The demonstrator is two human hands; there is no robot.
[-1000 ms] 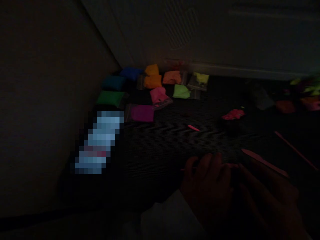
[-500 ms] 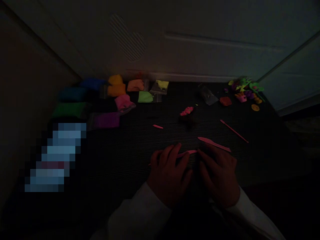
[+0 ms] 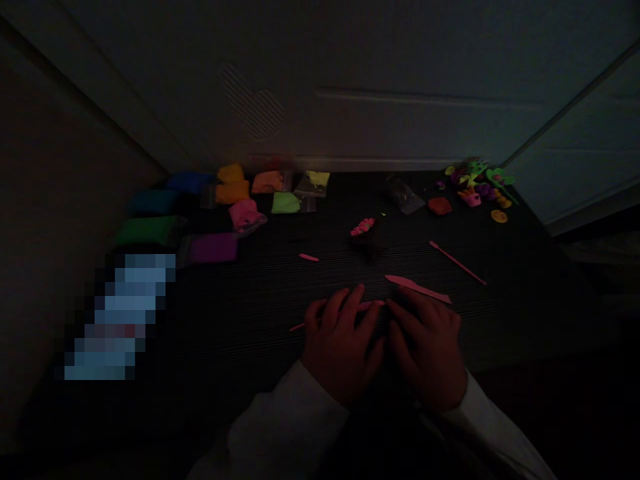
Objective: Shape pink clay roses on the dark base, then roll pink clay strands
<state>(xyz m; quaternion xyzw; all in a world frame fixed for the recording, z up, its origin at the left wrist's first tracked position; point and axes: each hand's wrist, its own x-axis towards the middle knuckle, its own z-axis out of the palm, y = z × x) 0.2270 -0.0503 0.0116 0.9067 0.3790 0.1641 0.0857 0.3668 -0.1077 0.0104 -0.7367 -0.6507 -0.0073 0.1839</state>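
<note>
The scene is very dark. My left hand (image 3: 340, 343) and my right hand (image 3: 425, 347) rest side by side on a dark ribbed mat (image 3: 260, 307), fingers curled down. A thin pink stick tool (image 3: 367, 306) runs under the fingertips of both hands, its left end poking out past my left hand. Whether the fingers grip it or only press on it is unclear. A flat pink modelling knife (image 3: 417, 288) lies just beyond my right hand. A dark lump topped with pink clay (image 3: 363, 228) sits farther ahead.
Several bags of coloured clay (image 3: 240, 213) lie at the far left by the wall. Small clay figures (image 3: 475, 183) stand at the far right. Another pink stick (image 3: 456, 263) and a small pink piece (image 3: 309, 257) lie on the mat. A blurred-out patch (image 3: 120, 313) is at left.
The view has swung right and settled, so both hands now sit near the middle. The hands have stayed together on the pink stick with little movement.
</note>
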